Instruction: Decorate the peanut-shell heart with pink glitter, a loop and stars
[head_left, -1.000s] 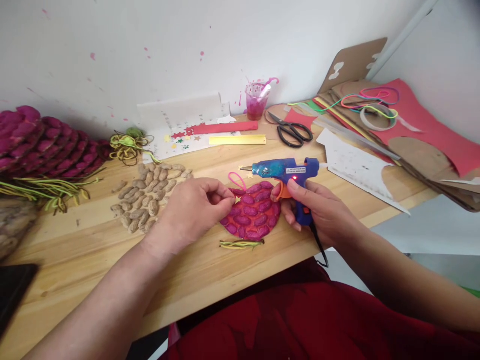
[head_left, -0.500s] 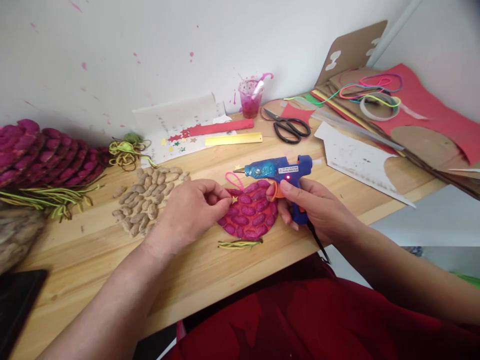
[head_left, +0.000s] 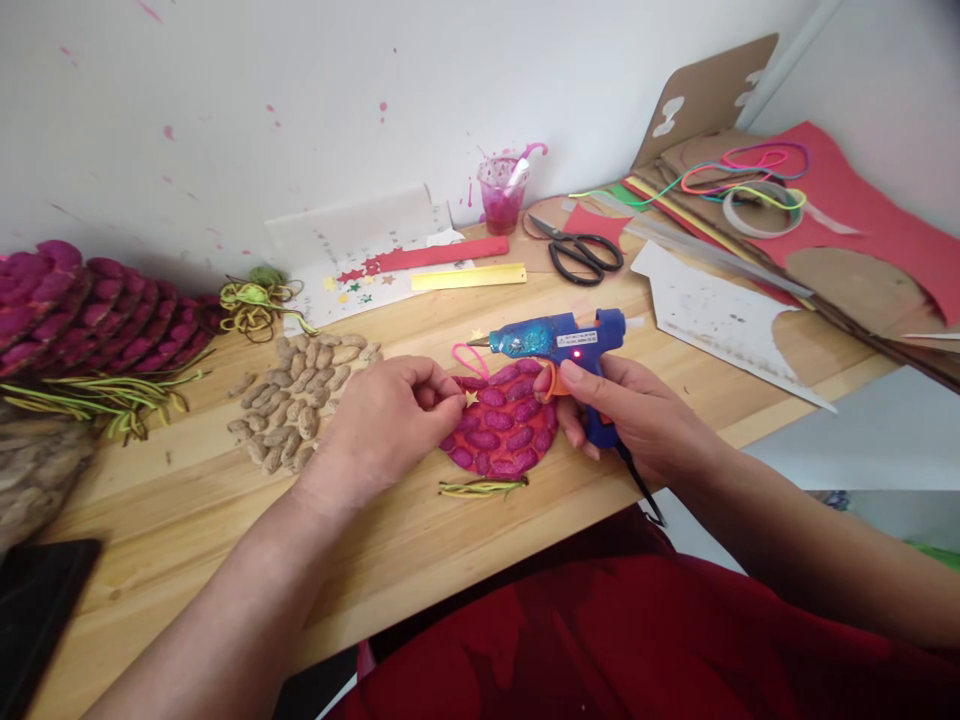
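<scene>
My right hand (head_left: 622, 400) grips a blue hot glue gun (head_left: 544, 338), its nozzle pointing left and a red light glowing on its side. Below the gun lies a round red ornament (head_left: 499, 430) covered with magenta-painted peanut shells, with a pink loop (head_left: 471, 358) at its top. My left hand (head_left: 405, 410) has thumb and forefinger pinched on a small gold star (head_left: 472, 398) at the ornament's upper left. Another gold star (head_left: 478, 335) rests on the table near the nozzle. Green and yellow strings (head_left: 484, 487) lie under the ornament.
Loose peanuts (head_left: 289, 405) spread left of my left hand. Magenta pieces (head_left: 97, 310) are stacked at far left. Behind are a red strip (head_left: 450, 255), a yellow strip (head_left: 469, 277), a cup of pink liquid (head_left: 501, 195) and black scissors (head_left: 581, 250). Cardboard and a tape roll (head_left: 761, 210) lie right.
Almost nothing differs. The whole view has shifted very slightly; both hands keep their holds on the star and the glue gun.
</scene>
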